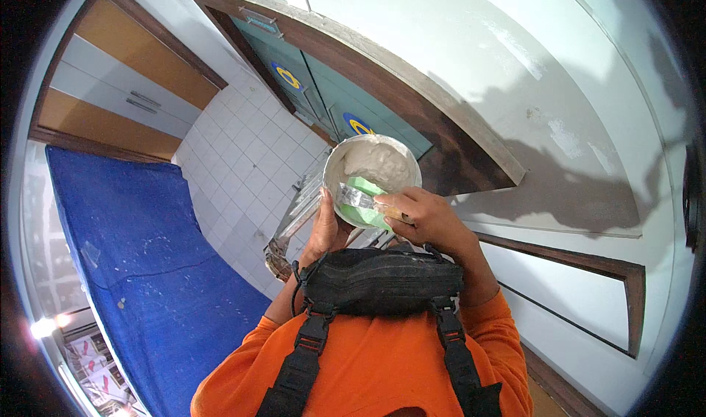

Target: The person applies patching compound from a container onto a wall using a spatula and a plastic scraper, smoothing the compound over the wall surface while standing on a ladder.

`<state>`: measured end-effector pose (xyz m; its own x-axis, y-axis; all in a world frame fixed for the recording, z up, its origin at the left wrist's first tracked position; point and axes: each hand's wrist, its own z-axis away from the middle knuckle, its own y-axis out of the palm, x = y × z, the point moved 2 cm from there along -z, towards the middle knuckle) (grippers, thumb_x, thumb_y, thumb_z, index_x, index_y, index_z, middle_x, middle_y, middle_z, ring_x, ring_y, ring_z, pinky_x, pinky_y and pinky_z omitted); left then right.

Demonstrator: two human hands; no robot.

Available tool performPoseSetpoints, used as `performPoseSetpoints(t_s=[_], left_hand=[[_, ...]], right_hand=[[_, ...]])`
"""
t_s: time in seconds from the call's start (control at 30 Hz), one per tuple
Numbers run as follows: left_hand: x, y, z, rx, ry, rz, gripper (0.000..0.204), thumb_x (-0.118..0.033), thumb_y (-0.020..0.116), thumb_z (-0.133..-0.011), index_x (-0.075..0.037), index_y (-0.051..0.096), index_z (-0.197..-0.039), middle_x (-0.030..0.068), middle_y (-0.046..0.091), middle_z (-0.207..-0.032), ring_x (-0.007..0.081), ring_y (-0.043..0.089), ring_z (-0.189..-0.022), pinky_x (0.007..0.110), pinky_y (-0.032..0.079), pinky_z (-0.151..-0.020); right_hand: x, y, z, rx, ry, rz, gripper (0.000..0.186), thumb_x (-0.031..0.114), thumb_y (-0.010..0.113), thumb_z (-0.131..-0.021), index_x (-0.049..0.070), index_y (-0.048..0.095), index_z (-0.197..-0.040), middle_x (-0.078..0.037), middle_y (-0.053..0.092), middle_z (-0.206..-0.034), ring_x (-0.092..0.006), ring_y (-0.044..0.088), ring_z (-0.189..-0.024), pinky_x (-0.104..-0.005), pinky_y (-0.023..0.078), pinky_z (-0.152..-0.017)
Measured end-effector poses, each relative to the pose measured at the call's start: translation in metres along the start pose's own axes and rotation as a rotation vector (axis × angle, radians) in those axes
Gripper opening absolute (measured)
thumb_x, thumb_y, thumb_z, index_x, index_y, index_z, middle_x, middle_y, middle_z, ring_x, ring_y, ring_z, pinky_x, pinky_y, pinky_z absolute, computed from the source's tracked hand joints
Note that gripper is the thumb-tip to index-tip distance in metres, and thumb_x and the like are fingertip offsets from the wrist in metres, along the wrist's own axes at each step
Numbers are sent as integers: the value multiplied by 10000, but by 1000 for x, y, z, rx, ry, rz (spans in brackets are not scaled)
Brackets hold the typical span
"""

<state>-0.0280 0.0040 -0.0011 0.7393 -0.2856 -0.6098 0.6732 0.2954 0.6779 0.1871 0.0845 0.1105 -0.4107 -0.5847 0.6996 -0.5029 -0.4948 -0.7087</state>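
A round white bucket (331, 170) of pale, thick putty (379, 161) is in front of my chest. My left hand (326, 226) supports its near left side, the thumb up along the wall. My right hand (426, 215) is closed round the handle of a putty knife (356, 196) at the near right rim. The knife's metal blade, smeared with putty, points left into the bucket. Against and under the blade lies a light green flat piece (362, 215), perhaps a plastic spreader; whether my fingers also touch it I cannot tell.
A metal ladder (298, 226) stands below the bucket, above white floor tiles (246, 145). Blue sheeting (147, 270) covers something at left. Ahead is a glass double door (323, 86) in a brown frame. The wall (559, 123) at right has white patches. A black pouch (382, 281) hangs at my chest.
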Motion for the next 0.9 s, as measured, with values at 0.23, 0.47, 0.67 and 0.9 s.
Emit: performPoseSetpoints(t_s=[0.23, 0.47, 0.67, 0.9], left_hand=[[-4, 8, 2, 16, 9, -12, 934, -773, 355, -1014, -82, 254, -1634, 163, 427, -1611, 350, 477, -1459, 576, 429, -1185], [1, 2, -2, 3, 17, 12, 976, -813, 331, -996, -72, 298, -1630, 169, 446, -1602, 350, 499, -1437, 576, 424, -1182], [2, 6, 1, -7, 19, 26, 970, -811, 322, -1001, -84, 285, -1641, 154, 445, -1605, 344, 474, -1459, 572, 420, -1186], [8, 6, 0, -30, 30, 51, 932, -794, 335, -1013, -103, 305, -1637, 136, 435, -1616, 333, 475, -1461, 558, 416, -1192]], right_hand=[[-6, 6, -4, -125, -137, 81, 372, 234, 734, -940, 141, 701, -1298, -179, 626, -1294, -402, 625, -1183, -471, 551, -969], [0, -7, -1, -316, -157, 44, 374, 163, 745, -923, 108, 708, -1291, -198, 632, -1264, -393, 626, -1111, -476, 519, -972], [-62, -67, 5, -731, 130, 164, 353, 82, 728, -928, 27, 693, -1276, -198, 679, -1068, -381, 640, -990, -461, 515, -906], [-178, -90, 32, -791, 180, 334, 280, 124, 746, -925, 48, 723, -1193, -178, 718, -1066, -414, 651, -1007, -500, 504, -921]])
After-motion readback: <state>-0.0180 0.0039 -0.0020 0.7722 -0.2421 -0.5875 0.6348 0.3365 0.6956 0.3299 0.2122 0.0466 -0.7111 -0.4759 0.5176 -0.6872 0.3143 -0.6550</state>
